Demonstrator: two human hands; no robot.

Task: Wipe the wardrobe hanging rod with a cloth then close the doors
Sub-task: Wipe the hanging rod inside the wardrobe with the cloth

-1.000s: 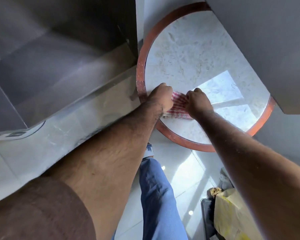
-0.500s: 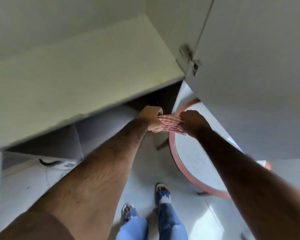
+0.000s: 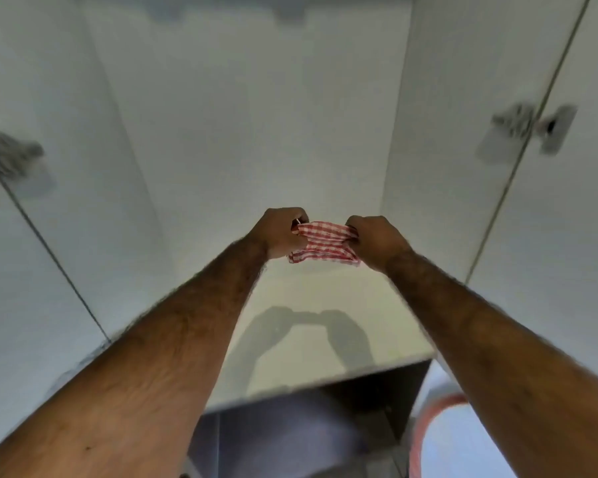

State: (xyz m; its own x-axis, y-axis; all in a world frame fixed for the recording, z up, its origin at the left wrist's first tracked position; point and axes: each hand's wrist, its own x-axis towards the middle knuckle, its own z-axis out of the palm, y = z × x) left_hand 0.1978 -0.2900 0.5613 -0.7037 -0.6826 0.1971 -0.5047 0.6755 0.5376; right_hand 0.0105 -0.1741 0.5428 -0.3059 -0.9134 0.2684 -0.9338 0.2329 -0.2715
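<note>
A small red-and-white checked cloth (image 3: 321, 241) is stretched between my two hands in front of the open white wardrobe. My left hand (image 3: 278, 232) grips its left end and my right hand (image 3: 377, 241) grips its right end, both fists closed. The hands are raised over the wardrobe's white shelf (image 3: 325, 326), where their shadow falls. The open left door (image 3: 21, 270) and open right door (image 3: 549, 219) stand at either side, each with a blurred hinge. No hanging rod shows in this view.
The wardrobe's back panel (image 3: 256, 115) and side walls fill the upper view. A dark compartment (image 3: 290, 429) lies below the shelf. The red rim of a round table (image 3: 428, 419) shows at the lower right.
My view has swung up from the round table and floor into the wardrobe. Both hands rose with the cloth held between them, from the tabletop to above the shelf.
</note>
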